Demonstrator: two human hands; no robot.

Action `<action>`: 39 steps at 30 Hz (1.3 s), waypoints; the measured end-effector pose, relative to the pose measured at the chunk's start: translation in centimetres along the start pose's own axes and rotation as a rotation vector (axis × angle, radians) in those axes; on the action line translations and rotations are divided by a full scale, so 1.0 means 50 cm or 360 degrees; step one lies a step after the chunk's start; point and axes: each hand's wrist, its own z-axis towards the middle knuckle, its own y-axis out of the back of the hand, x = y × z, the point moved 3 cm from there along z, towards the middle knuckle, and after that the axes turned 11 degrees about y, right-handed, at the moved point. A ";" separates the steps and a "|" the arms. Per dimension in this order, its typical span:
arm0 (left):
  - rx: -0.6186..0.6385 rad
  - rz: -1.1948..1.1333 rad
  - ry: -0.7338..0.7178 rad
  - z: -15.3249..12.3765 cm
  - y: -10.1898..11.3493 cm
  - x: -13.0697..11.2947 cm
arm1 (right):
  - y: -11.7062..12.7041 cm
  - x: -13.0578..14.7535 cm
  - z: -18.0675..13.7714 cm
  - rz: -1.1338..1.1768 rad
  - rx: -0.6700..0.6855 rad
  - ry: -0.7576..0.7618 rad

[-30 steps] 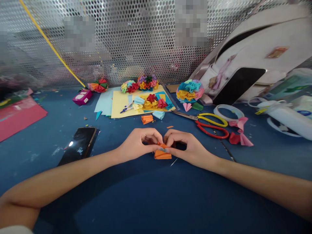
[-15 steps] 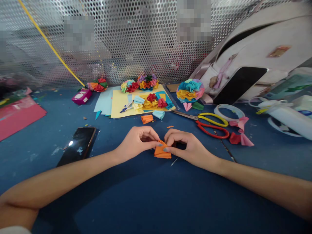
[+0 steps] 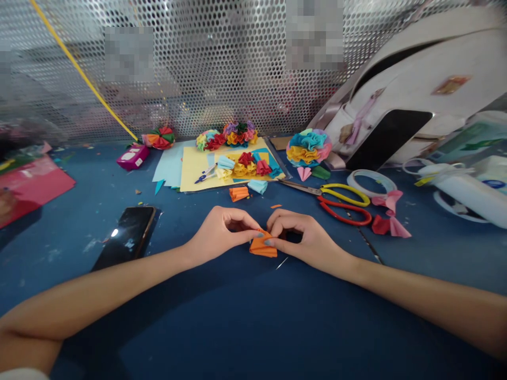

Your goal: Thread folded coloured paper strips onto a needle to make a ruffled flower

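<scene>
A folded orange paper (image 3: 262, 246) is pinched in a narrow grip between the left hand (image 3: 224, 232) and the right hand (image 3: 304, 240), over a blue work mat (image 3: 237, 316) (whether it touches the mat cannot be told). A black smartphone (image 3: 123, 237) is laid to the left, and yellow-handled scissors (image 3: 344, 194) and red-handled scissors (image 3: 344, 214) are placed to the right. Paper rosettes (image 3: 245, 164) are set farther off on a yellow card (image 3: 194, 169), before a perforated metal screen (image 3: 222, 68).
</scene>
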 end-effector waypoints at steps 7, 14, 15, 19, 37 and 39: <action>-0.0040 0.0154 -0.0166 -0.014 -0.009 -0.014 | 0.001 0.002 -0.002 -0.0061 0.0017 0.0081; -0.0077 0.0219 -0.0276 -0.014 -0.007 -0.021 | 0.007 -0.009 0.003 0.0063 0.0079 0.0021; -0.0101 0.0229 -0.0312 -0.012 -0.002 -0.021 | 0.011 -0.014 0.006 0.0138 0.0125 -0.0031; -0.0181 0.0217 -0.0383 -0.003 0.019 -0.017 | 0.044 -0.018 0.014 0.0251 0.0455 -0.0095; -0.0252 0.0193 -0.0489 -0.002 0.025 -0.005 | 0.058 0.038 -0.021 -0.1573 0.1008 0.0909; -0.0253 0.0200 -0.0512 -0.002 0.023 -0.004 | 0.054 0.040 -0.023 -0.1578 0.1006 0.0932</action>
